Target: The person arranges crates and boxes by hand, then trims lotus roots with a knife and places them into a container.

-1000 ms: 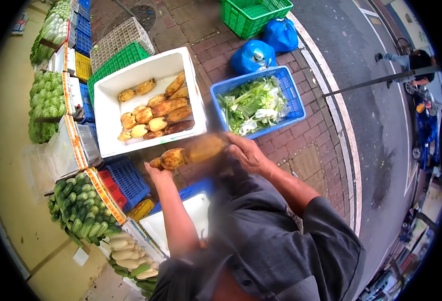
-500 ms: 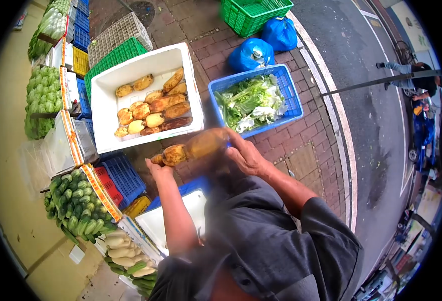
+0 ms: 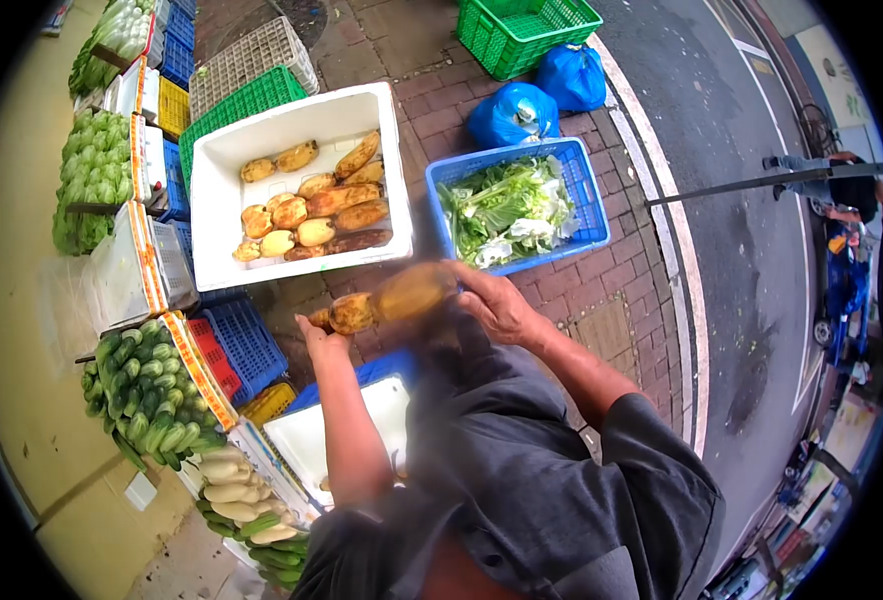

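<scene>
A long lotus root [image 3: 352,313] with brown-stained, yellowish segments is held level in front of my body. My left hand [image 3: 323,338] is closed on its small left end. At the opposite end, my right hand [image 3: 501,308] grips the larger segment, which looks blurred. Just beyond the root stands a white foam box [image 3: 301,270], where several more lotus roots [image 3: 336,198] lie in rows. To the right of that box is a blue crate [image 3: 586,190] of leafy green trimmings [image 3: 511,210].
Blue plastic bags [image 3: 514,115] and a green crate [image 3: 529,45] stand behind the blue crate. Cucumbers [image 3: 151,395], pale gourds [image 3: 236,485] and lettuce [image 3: 99,180] line the stall at left. Another white box [image 3: 371,415] sits near my left forearm. A road [image 3: 711,250] runs along the right.
Both hands keep hold of the lotus root in nearly the same pose. The view has shifted slightly. A small blue bit by my right hand no longer shows.
</scene>
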The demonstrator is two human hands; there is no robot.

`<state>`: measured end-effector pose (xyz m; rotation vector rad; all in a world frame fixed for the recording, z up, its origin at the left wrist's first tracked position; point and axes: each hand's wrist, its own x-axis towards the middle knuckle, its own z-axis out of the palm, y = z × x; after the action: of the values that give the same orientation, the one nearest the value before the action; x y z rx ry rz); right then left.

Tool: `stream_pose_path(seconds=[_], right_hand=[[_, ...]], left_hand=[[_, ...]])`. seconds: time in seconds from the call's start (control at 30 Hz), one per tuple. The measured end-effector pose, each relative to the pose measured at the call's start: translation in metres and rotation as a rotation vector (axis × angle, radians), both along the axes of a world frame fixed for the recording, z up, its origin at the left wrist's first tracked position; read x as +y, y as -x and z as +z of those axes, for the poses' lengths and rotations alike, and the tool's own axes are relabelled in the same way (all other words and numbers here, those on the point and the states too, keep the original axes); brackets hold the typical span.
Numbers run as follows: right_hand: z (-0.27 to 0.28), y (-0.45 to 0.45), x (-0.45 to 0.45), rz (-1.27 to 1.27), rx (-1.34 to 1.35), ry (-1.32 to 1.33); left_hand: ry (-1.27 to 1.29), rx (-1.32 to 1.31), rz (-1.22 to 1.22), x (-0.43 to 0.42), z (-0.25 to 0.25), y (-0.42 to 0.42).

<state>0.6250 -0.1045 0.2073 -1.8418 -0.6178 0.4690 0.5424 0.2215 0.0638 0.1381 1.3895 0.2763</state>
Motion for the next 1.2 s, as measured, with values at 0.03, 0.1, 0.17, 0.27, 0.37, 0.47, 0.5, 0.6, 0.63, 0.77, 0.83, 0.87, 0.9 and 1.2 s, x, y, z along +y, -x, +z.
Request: stream_pose_path(seconds=[0.03, 0.1, 0.17, 0.27, 0.37, 0.47, 0.5, 0.6, 0.63, 0.77, 0.83, 0.87, 0.9, 1.2], right_hand=[[0.002, 0.0, 0.001, 0.007, 0.009, -0.006], [0.007, 0.001, 0.004, 0.019, 0.026, -0.017], [0.011, 0.002, 0.003, 0.013, 0.046, 0.043], [0.006, -0.001, -0.002, 0.045, 0.166, -0.031], [-0.009, 0.009, -0.007, -0.021, 0.321, -0.088], [-0.029, 0.017, -0.014, -0.255, 0.591, -0.246], [-0.038, 0.016, -0.018, -0.342, 0.696, -0.318], [-0.06, 0.011, -0.029, -0.704, 0.787, -0.489], [-0.062, 0.006, -0.035, -0.816, 0.855, -0.464], [-0.133, 0.006, -0.088, -0.895, 0.789, -0.122], [-0.144, 0.015, -0.105, -0.748, 0.745, 0.033], [-0.16, 0.024, -0.121, -0.659, 0.721, 0.083], [-0.171, 0.03, -0.131, -0.571, 0.7, 0.234], [-0.221, 0.001, -0.16, -0.081, 0.68, 0.963]], left_hand=[[0.02, -0.015, -0.012, 0.002, -0.003, 0.004], [0.042, -0.025, 0.019, 0.003, -0.008, 0.006], [0.07, -0.047, 0.077, 0.005, -0.003, 0.007], [0.027, -0.066, 0.038, 0.015, -0.019, 0.013], [0.01, 0.0, 0.007, 0.012, -0.02, 0.008], [-0.005, 0.008, -0.009, -0.001, -0.003, -0.001], [-0.017, 0.024, -0.003, -0.005, 0.002, -0.006], [-0.143, -0.042, -0.042, 0.002, -0.025, 0.004], [-0.24, -0.111, 0.015, 0.01, -0.054, 0.013], [-0.448, -0.089, 0.236, 0.018, -0.012, 0.034], [-0.482, 0.035, 0.336, 0.033, -0.006, 0.058], [-0.515, 0.048, 0.394, 0.039, -0.001, 0.076], [-0.545, 0.061, 0.453, 0.046, -0.002, 0.097], [-0.431, 0.201, 1.252, -0.001, -0.061, 0.356]])
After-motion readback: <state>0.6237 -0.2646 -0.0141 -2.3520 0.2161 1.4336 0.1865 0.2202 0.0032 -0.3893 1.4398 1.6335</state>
